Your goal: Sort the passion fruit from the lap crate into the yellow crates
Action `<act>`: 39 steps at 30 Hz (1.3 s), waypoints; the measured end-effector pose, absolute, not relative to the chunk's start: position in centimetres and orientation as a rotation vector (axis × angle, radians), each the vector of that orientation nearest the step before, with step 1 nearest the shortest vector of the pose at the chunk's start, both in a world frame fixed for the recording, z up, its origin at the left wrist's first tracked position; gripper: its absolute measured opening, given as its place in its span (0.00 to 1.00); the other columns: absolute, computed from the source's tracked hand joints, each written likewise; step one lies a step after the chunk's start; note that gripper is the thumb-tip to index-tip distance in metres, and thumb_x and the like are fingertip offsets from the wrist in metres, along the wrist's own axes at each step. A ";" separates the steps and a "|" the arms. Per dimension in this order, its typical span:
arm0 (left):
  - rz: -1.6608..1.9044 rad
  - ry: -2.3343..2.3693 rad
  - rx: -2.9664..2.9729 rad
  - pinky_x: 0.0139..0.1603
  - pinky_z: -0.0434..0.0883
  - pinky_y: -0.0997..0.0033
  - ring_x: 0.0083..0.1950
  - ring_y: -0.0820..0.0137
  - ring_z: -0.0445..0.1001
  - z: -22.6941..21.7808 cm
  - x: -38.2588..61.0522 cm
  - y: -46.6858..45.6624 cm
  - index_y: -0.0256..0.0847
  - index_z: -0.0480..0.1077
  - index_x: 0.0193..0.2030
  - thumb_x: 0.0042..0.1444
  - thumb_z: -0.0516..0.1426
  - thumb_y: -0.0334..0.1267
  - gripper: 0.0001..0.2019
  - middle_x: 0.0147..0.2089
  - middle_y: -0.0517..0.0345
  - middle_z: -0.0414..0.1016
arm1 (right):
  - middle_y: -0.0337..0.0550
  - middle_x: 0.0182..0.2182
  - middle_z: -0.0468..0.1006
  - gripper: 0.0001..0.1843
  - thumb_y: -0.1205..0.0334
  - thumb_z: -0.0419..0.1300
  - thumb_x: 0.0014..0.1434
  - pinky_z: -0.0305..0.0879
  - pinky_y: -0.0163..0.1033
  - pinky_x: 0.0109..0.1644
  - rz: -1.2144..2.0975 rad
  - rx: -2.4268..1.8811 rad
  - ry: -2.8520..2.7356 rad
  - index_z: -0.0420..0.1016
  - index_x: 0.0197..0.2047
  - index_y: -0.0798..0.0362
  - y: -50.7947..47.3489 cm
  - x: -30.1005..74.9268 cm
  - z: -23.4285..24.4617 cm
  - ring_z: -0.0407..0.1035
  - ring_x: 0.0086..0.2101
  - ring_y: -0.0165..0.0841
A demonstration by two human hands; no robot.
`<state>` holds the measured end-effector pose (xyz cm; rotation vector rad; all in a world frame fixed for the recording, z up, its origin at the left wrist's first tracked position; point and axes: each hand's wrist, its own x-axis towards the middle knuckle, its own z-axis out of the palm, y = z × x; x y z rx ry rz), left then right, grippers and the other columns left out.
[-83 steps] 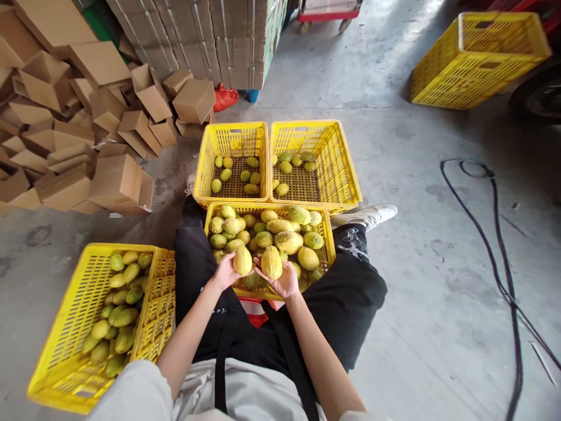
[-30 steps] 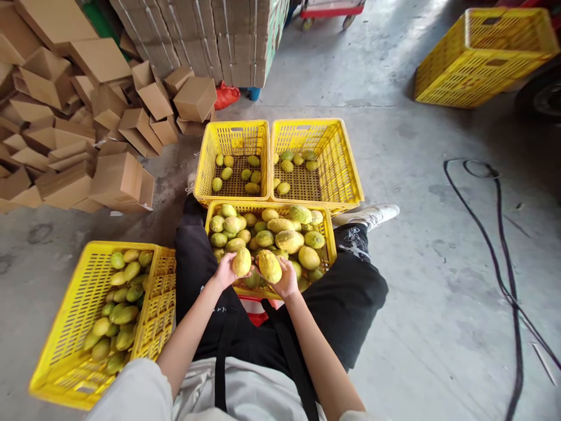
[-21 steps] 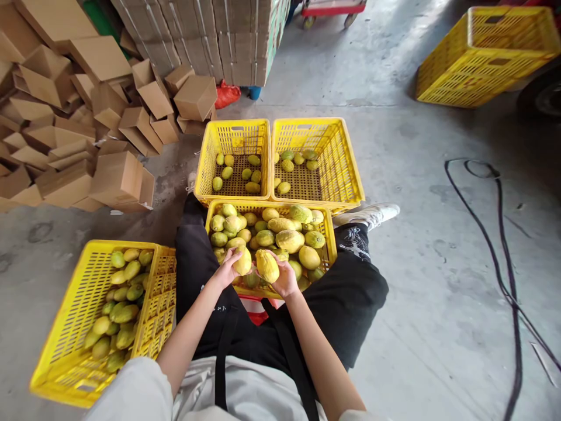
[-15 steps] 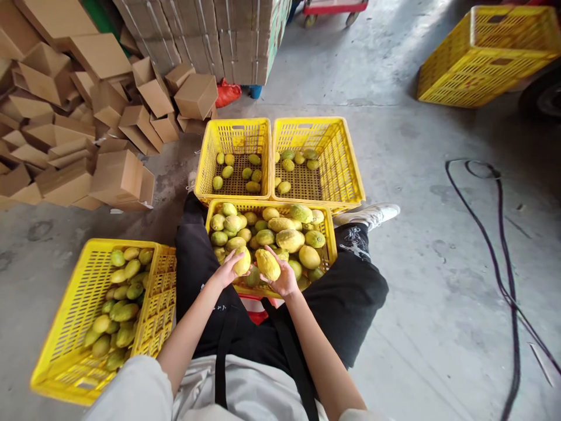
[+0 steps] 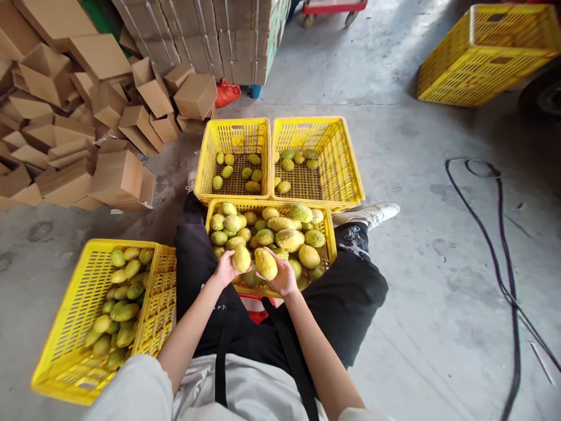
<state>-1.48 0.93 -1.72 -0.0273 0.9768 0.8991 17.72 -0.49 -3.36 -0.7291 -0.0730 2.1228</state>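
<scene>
My left hand (image 5: 226, 269) is closed round a smooth yellow papaya (image 5: 241, 258). A second, ridged yellow papaya (image 5: 266, 264) sits in my right hand (image 5: 284, 277), with the fingers curled beneath it. Both fruits are held side by side, a small gap apart, over the near edge of a yellow crate (image 5: 331, 234) between my legs. That crate holds many green and yellow papayas of mixed size, such as a large ridged one (image 5: 290, 240). Two more crates adjoin its far side: the left crate (image 5: 205, 169) and the right crate (image 5: 346, 169), each with several smaller fruits on the bottom.
To my left, a tilted-looking yellow crate (image 5: 65, 333) contains many papayas. Open cardboard boxes (image 5: 116, 175) lie heaped at the far left, beside a strapped cardboard stack (image 5: 219, 35). Another yellow crate (image 5: 464, 64) stands far right. A black cable (image 5: 504, 251) runs across the floor.
Both papayas have shifted very slightly left in my hands, and the left one is turned to show more of its face. The crates and their contents look the same.
</scene>
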 end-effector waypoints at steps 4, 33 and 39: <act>0.881 1.005 0.011 0.37 0.72 0.61 0.39 0.60 0.76 -1.5 -1.4 1.0 0.35 0.66 0.48 0.55 0.54 0.42 0.17 0.39 0.48 0.76 | 0.40 0.51 0.74 0.22 0.59 0.48 0.55 0.69 0.53 0.48 2.107 -0.662 -0.012 0.66 0.53 0.42 -0.4 17.7 -3.3 0.70 0.48 0.42; 0.855 1.031 -0.086 0.43 0.72 0.53 0.39 0.61 0.76 -1.7 -1.3 1.1 0.34 0.66 0.49 0.57 0.52 0.39 0.15 0.38 0.48 0.75 | 0.46 0.43 0.79 0.18 0.57 0.49 0.59 0.66 0.55 0.50 2.089 -0.632 0.041 0.68 0.51 0.48 -0.5 17.9 -3.5 0.71 0.47 0.42; 0.898 1.069 -0.008 0.36 0.74 0.62 0.35 0.63 0.77 -1.6 -1.4 1.0 0.45 0.63 0.52 0.52 0.59 0.42 0.21 0.37 0.56 0.75 | 0.35 0.47 0.76 0.20 0.56 0.55 0.57 0.69 0.50 0.50 2.017 -0.612 0.020 0.64 0.54 0.36 -0.8 17.9 -3.2 0.72 0.46 0.37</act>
